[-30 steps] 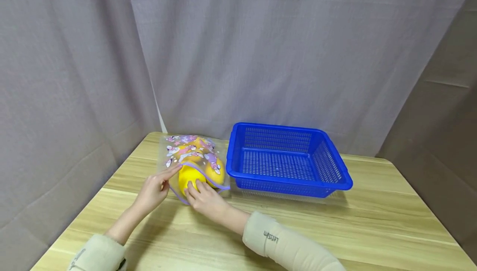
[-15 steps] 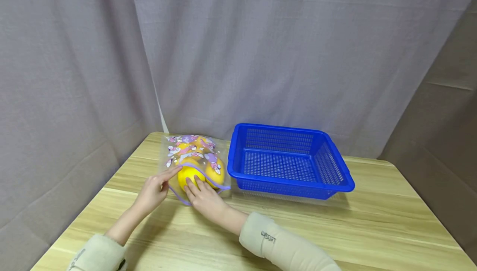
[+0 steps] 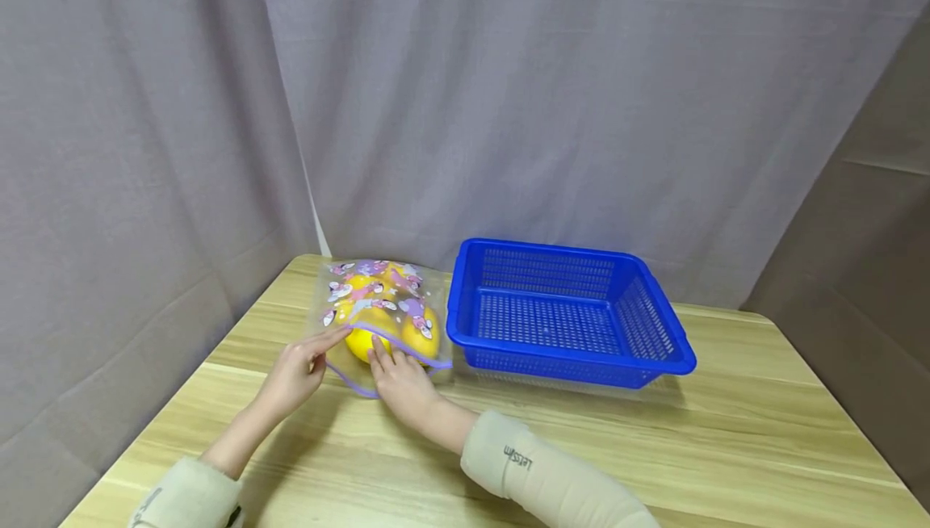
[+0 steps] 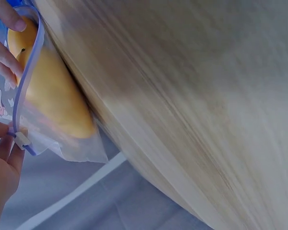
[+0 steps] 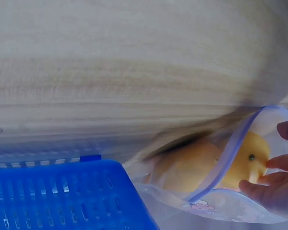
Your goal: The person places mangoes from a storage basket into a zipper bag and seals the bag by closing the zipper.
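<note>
A clear zip bag (image 3: 337, 292) printed with cartoon figures lies at the table's back left, its purple-edged mouth facing me. Several yellow mangoes are inside, some partly hidden by the print. With thumb and fingers my left hand (image 3: 294, 375) pinches the mouth's left edge, beside the white zip slider (image 4: 22, 140). My right hand (image 3: 407, 391) reaches into the mouth, its extended fingers pressing on the nearest mango (image 3: 359, 344). In the right wrist view, fingertips touch the end of a mango (image 5: 252, 152) with a dark stem spot.
A blue plastic basket (image 3: 567, 354) with slotted walls stands just right of the bag, with nothing seen in it. Both are on a wood-grain table (image 3: 726, 439). Grey curtains (image 3: 581, 108) hang behind and at the sides.
The nearest mango has slid deeper into the bag, away from me. My right hand's fingers have straightened from around it and now push. My left hand keeps its pinch on the edge.
</note>
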Available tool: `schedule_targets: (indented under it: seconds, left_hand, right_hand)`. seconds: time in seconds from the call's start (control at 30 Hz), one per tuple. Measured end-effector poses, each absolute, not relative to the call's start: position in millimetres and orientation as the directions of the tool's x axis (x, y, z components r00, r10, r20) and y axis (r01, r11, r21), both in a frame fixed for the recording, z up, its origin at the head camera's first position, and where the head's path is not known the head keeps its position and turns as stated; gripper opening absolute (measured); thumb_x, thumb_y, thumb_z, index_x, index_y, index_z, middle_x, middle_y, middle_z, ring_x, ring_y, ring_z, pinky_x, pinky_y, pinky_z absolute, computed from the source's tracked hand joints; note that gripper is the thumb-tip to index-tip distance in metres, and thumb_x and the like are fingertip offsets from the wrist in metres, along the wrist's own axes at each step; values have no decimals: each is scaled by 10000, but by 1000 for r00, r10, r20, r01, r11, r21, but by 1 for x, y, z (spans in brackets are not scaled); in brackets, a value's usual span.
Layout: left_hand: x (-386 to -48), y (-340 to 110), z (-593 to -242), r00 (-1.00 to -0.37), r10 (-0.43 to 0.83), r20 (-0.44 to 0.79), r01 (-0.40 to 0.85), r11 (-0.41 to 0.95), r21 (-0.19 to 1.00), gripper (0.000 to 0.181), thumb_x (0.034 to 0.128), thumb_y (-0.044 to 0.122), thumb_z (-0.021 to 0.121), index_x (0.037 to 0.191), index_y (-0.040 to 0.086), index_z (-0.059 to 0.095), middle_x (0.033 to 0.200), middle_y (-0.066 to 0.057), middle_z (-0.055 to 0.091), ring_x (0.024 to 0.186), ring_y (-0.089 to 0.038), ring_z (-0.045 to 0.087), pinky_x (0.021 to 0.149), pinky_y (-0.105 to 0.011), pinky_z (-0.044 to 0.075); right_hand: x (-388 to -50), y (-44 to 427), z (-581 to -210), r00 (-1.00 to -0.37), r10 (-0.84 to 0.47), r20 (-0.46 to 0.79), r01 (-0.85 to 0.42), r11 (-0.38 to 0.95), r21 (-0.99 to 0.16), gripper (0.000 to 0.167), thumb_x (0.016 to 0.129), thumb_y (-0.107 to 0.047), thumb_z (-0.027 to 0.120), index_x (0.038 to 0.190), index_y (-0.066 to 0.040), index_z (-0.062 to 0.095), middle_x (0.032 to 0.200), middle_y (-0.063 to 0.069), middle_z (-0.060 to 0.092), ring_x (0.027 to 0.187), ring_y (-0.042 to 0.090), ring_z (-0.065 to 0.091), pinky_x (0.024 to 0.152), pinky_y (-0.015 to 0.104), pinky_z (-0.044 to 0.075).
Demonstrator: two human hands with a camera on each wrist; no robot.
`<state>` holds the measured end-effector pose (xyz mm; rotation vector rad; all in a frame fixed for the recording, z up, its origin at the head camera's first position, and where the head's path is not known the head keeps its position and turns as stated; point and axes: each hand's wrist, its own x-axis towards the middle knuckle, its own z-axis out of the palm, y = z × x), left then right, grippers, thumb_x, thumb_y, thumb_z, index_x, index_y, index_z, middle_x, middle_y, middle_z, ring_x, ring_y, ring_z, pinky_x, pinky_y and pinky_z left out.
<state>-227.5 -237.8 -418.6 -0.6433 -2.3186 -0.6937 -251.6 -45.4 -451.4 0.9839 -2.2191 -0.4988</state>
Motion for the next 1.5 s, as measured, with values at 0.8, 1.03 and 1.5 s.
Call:
schedule_targets:
  seconds: [0.8, 1.03, 1.5]
  left_hand:
    - [-228, -242, -418, -723, 254, 643, 598, 696, 397, 473, 692, -238, 499, 1047, 5, 697, 1156, -209, 654, 515, 59, 271, 432, -154, 361]
    - [-222, -242, -422, -721, 227, 655, 599, 678, 426, 392, 689, -254, 482, 846, 31, 701, 1079, -205, 686, 479, 66, 217, 370, -134, 284]
    - [-221, -250, -422, -675, 246, 696, 614, 710, 344, 378, 695, -207, 568, 973, 9, 706, 925, -116, 730, 701, -73, 610, 587, -223, 539]
  right_hand:
    - [-244, -34, -454, -432, -816, 385, -625, 578, 525, 414, 905, -199, 572, 1307, -102, 550, 1330, 72, 571, 1165, 214, 574, 996, 287, 480]
    - [-238, -37, -457, -372, -831, 414, -641, 553, 533, 397, 893, -208, 571, 1275, -101, 577, 1263, 47, 613, 1092, 178, 604, 970, 273, 496]
    - [-232, -39, -453, -302, -856, 419, -702, 497, 510, 358, 898, -252, 585, 1220, -99, 610, 1193, 45, 648, 1066, 167, 624, 940, 274, 516]
